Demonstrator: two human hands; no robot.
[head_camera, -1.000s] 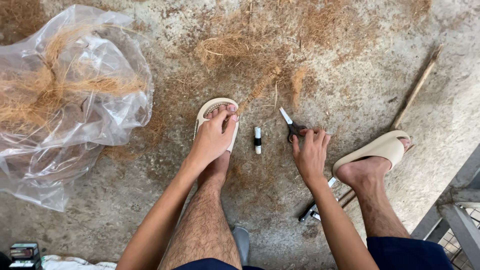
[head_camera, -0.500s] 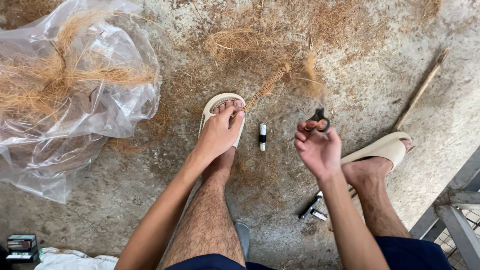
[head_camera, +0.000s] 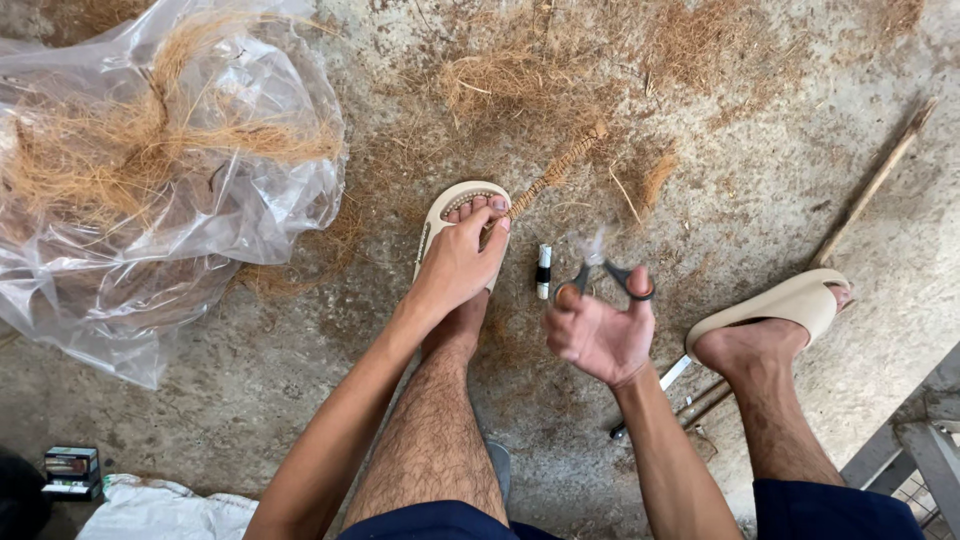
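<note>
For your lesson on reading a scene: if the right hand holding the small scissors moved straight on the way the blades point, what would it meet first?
Probably the braided brown fibre rope on the concrete floor. The right hand points the black-handled scissors up-frame; blades are blurred and height above the floor is unclear.

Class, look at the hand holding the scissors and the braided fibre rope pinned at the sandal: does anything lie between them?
Only a small black-and-white cylinder lies on the floor between the right hand with black-handled scissors and the braided brown fibre rope.
</note>
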